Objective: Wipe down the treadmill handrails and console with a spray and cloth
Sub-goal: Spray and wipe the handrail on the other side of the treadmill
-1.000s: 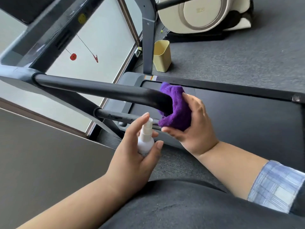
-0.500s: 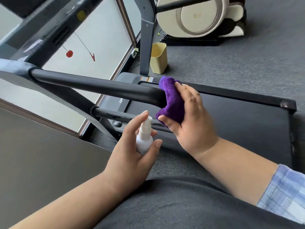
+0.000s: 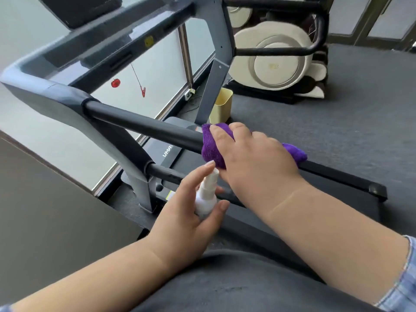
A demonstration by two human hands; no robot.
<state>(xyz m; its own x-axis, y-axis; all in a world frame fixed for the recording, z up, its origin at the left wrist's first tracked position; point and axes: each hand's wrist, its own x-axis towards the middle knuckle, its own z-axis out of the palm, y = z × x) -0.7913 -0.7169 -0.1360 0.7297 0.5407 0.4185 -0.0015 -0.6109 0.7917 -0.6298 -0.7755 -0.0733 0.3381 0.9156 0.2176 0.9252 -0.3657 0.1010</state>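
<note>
A black padded handrail [image 3: 144,127] of the treadmill runs from the grey frame at the left toward the middle. Its near end is wrapped in a purple cloth [image 3: 210,149], and my right hand [image 3: 252,161] grips that cloth around the rail from above. Just below, my left hand [image 3: 186,219] holds a small white spray bottle [image 3: 206,197] upright, with a finger resting by its nozzle. The console [image 3: 94,25] sits at the top left, dark and seen from underneath. The far handrail [image 3: 270,50] shows at the top.
The black treadmill belt [image 3: 315,199] lies under my arms. A yellow bin [image 3: 221,106] stands on the grey carpet by the right upright. A cream elliptical machine [image 3: 276,64] is behind it. A frosted window [image 3: 139,86] is at the left, with a red safety clip [image 3: 143,91] hanging.
My right hand has rolled over the top of the rail end with the cloth, from gripping it at the side. The camera has tilted up. The left hand keeps the bottle in place.
</note>
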